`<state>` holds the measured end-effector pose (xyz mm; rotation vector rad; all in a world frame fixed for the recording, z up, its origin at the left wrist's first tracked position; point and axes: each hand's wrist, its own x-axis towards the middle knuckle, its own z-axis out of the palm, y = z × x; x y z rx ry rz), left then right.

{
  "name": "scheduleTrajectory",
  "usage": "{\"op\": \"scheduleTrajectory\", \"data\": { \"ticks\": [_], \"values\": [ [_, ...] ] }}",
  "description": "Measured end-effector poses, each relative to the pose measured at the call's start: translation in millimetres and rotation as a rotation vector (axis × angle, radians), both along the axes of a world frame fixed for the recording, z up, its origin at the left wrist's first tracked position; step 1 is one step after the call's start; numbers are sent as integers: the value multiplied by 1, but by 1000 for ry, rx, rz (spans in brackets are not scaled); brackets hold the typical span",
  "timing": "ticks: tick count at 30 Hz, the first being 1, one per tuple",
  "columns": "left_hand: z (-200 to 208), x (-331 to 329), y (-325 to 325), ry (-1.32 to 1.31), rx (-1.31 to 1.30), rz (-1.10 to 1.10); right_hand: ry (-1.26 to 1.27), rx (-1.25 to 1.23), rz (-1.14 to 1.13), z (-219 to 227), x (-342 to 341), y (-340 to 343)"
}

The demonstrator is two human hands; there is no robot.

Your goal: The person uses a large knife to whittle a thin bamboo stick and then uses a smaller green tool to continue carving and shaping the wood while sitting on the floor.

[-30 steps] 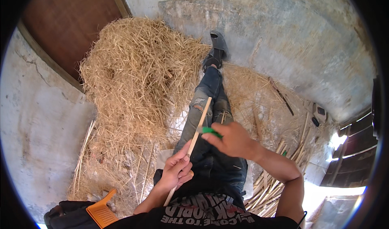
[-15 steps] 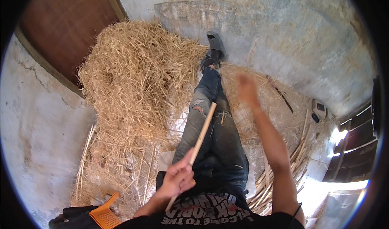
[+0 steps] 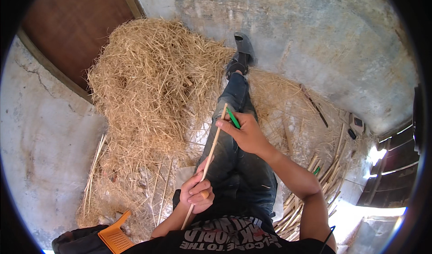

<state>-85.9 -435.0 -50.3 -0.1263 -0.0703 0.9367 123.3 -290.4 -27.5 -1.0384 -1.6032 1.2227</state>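
Note:
A long pale bamboo stick (image 3: pixel 213 150) slants up across my thighs. My left hand (image 3: pixel 195 193), with a ring on one finger, is closed round its lower part. The stick's lower end reaches toward my shirt. My right hand (image 3: pixel 246 134) is at the upper end, closed round a slim green tool (image 3: pixel 233 118) that points up beside the tip of the stick. Its thumb lies against the stick. What the green tool is cannot be made out, since the fingers cover part of it. My legs (image 3: pixel 234 164) in worn jeans stretch ahead, with a dark shoe (image 3: pixel 244 47) near the wall.
A big straw heap (image 3: pixel 148 83) rises at the left. Several thin bamboo strips (image 3: pixel 297 206) lie at the right, with a small green object (image 3: pixel 317 170) among them. A dark rod (image 3: pixel 315 106) lies farther off. An orange plastic piece (image 3: pixel 116 236) rests on a black bag (image 3: pixel 81 241).
My right hand has come in from the right to the stick's upper end, and the green tool now shows in it. The stick has tilted slightly more upright; my left hand still holds it.

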Motion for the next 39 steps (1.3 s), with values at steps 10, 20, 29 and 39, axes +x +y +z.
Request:
{"op": "scheduleTrajectory", "data": {
  "ticks": [10, 20, 29, 39],
  "values": [
    [-5, 7, 3, -159, -51, -28, 34, -101, -16, -13, -2, -5],
    [-16, -41, 0, 1352, 628, -243, 320, -204, -490, 13, 50, 42],
    [-42, -106, 34, 1882, 886, -177, 490, -99, -720, -1, 118, 80],
    [-86, -32, 85, 2153, 884, 159, -335, 57, -355, -101, 29, 28]
  ]
}}
